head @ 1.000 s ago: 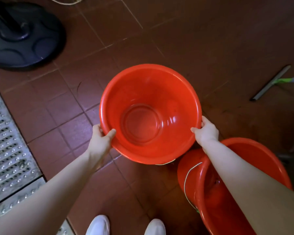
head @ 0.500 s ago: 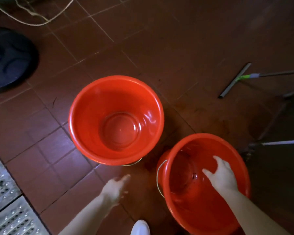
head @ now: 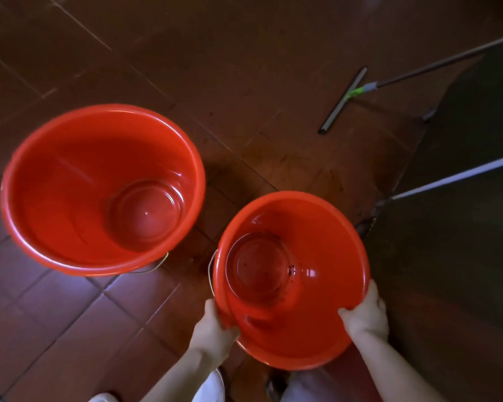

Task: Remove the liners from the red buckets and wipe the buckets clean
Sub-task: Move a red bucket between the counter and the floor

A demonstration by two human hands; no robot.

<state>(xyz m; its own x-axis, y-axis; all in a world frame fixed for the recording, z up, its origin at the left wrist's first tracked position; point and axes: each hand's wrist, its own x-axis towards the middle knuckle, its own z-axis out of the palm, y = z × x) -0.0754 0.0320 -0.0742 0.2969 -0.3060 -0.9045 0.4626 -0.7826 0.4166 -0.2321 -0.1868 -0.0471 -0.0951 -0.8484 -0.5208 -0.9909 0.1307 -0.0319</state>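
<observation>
Two red buckets stand on the brown tiled floor. The larger-looking left bucket stands alone with a bare, shiny inside and no hand on it. The right bucket is tilted toward me, with dark specks on its bottom and lower wall. My left hand grips its near-left rim, thumb inside the rim. My right hand grips its near-right rim, thumb over the edge. No liner shows in either bucket.
A floor squeegee with a long handle lies on the tiles at the upper right. A second pale pole slants in from the right over a dark area. My white shoes are at the bottom edge.
Both hands let go of the left bucket, which now stands on the floor. They moved right and took hold of the right bucket's rim, which is now tilted toward me.
</observation>
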